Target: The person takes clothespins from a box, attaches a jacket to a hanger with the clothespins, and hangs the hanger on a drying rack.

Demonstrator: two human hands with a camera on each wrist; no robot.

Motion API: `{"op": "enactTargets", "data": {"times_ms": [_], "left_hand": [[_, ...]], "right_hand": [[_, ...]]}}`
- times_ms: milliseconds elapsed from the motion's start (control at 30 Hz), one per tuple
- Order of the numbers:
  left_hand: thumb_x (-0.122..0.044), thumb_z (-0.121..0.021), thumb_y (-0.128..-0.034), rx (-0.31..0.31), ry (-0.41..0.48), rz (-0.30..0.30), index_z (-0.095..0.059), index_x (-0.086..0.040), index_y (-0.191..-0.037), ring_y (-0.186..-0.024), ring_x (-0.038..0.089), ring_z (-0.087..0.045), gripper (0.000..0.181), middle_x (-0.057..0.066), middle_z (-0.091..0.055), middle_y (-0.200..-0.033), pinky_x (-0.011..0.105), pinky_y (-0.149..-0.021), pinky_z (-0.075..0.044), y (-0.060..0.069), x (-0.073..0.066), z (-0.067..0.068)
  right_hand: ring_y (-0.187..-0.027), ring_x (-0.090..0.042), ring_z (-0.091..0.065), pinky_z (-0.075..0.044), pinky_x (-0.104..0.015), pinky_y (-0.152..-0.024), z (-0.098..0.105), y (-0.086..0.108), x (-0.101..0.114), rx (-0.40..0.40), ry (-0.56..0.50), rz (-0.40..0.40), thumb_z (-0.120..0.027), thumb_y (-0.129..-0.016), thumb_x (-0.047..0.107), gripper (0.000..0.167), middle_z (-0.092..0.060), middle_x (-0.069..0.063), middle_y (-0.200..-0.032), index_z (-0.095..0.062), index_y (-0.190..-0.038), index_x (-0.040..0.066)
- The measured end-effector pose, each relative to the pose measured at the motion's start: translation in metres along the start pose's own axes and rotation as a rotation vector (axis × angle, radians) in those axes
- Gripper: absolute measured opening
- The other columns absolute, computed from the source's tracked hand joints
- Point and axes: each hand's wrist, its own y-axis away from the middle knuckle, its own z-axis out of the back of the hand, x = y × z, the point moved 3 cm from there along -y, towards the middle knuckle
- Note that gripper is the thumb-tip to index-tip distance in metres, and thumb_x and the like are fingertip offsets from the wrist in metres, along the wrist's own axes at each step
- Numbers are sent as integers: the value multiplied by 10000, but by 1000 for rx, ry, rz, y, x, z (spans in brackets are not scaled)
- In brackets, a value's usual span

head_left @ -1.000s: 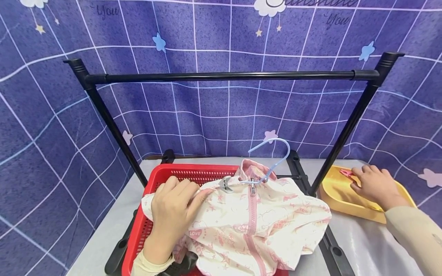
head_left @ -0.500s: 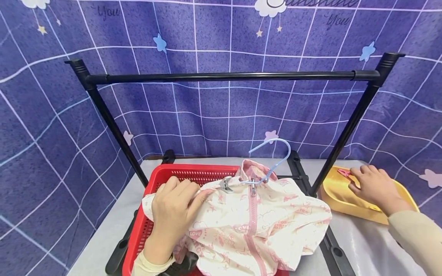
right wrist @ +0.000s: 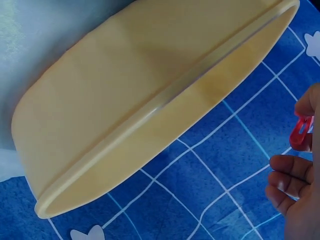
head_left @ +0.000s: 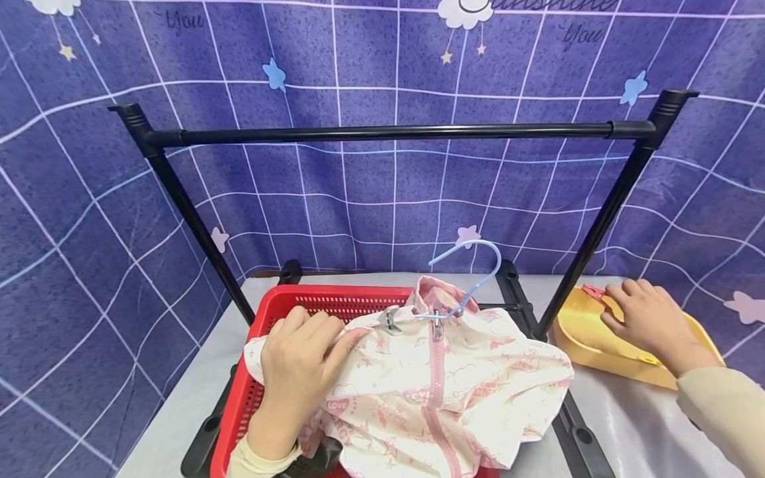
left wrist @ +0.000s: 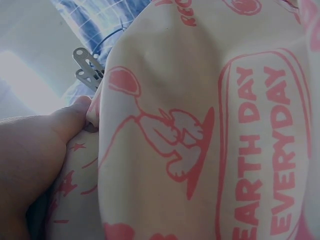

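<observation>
A white jacket (head_left: 394, 385) with pink print and a pink zipper lies on a blue hanger (head_left: 499, 259), whose hook sticks up past the collar. My left hand (head_left: 301, 358) grips the jacket's shoulder at the left, its thumb along the top edge. Beside the collar, a grey clothespin (head_left: 391, 320) clamps the fabric; the left wrist view shows this grey clothespin (left wrist: 89, 67) just beyond the thumb. Over the yellow tray (head_left: 588, 355), my right hand (head_left: 648, 322) pinches a red clothespin (head_left: 593, 292). The right wrist view shows that red clothespin (right wrist: 301, 131) between thumb and index finger.
The jacket covers much of a red perforated basket (head_left: 340, 292), where a dark item (head_left: 323, 458) shows near the left wrist. A black garment rack (head_left: 394, 133) spans above. In the yellow tray lies a yellow object (head_left: 648, 359).
My right hand has lifted the red clothespin slightly and brought it a little to the left over the tray. The left hand and the jacket have stayed in place.
</observation>
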Motion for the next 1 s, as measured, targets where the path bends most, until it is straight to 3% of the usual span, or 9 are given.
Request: {"op": "enactTargets", "data": {"times_ms": [300, 667, 1000], "left_hand": [[-458, -506, -1024, -1, -2, -1, -543, -124, -671, -589, 227, -426, 488, -4, -490, -596, 361, -520, -331, 0, 0, 0], [-450, -503, -1028, 8, -11, 4, -566, -118, -685, -598, 233, -430, 481, 2, -519, -614, 368, -516, -341, 0, 0, 1], [-458, -506, -1024, 0, -6, -6, -550, -124, -673, -591, 230, -431, 487, 0, -491, -596, 360, -517, -330, 0, -1, 0]], "right_hand": [[-598, -395, -467, -368, -541, -533, 8, -4, 5, -36, -5, -3, -576, -733, 276, 244, -429, -88, -665, -515, -823, 57], [-586, -389, -458, -360, -526, -522, 16, -19, 21, -133, -26, 70, -425, -840, 364, 334, -447, -103, -674, -525, -834, 46], [-598, -399, -464, -364, -536, -526, 21, -19, 23, -151, -25, 51, -398, -852, 390, 378, -462, -108, -680, -539, -837, 40]]}}
